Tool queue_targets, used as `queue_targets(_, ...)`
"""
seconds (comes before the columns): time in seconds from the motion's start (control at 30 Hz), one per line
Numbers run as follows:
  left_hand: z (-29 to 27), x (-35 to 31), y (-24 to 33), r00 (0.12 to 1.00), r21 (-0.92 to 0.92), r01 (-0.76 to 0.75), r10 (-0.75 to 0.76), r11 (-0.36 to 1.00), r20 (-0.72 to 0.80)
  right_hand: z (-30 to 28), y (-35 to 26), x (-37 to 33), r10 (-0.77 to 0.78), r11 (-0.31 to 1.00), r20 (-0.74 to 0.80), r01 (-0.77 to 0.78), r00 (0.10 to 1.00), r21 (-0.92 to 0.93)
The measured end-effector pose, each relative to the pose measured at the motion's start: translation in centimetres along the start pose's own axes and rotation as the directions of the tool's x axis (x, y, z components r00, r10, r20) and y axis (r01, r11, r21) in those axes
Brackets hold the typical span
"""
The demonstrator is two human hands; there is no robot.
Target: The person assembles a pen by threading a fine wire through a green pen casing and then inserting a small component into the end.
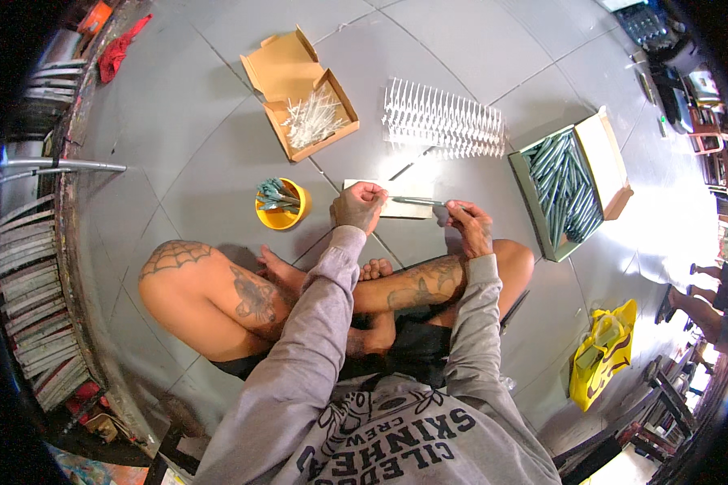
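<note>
Between my hands, above a pale flat board (408, 212) on the floor, is a slim dark pen barrel (416, 200), held roughly level. My right hand (469, 224) grips its right end between thumb and fingers. At its left end, the fingers of my left hand (361, 204) are pinched together; what sits in that pinch is too small to make out. A yellow cup (303, 212) holding teal, slender small parts (277, 195) stands left of my left hand. To the right, an open box (534, 202) is filled with many similar dark green barrels (565, 190).
An open cardboard box (341, 105) of thin white sticks (311, 118) lies ahead, beside rows of clear-white pieces (445, 120). My crossed legs (210, 299) are close below my hands. A yellow bag (603, 352) lies right; slatted wood (36, 299) lines the left.
</note>
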State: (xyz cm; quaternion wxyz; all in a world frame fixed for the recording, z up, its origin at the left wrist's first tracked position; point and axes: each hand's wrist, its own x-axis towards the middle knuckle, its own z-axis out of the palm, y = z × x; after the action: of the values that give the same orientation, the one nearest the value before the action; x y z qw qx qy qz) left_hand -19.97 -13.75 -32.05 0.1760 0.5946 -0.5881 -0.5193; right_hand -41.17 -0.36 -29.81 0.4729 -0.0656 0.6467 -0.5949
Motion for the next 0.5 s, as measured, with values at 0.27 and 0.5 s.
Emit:
queue_targets(0.27,-3.4,-8.2,10.4,0.958,-0.422,0.079,0.049,0.903,0.284,0.9,-7.8,-9.8,-0.326,0.943,-0.129,0.314,0.937,-0.107)
queue_targets(0.5,-5.2,-17.7,18.0,0.959,-0.723,-0.068,0.245,0.687,0.142,8.8,-7.7,-18.7,-0.469,0.854,-0.113,0.482,0.876,0.194)
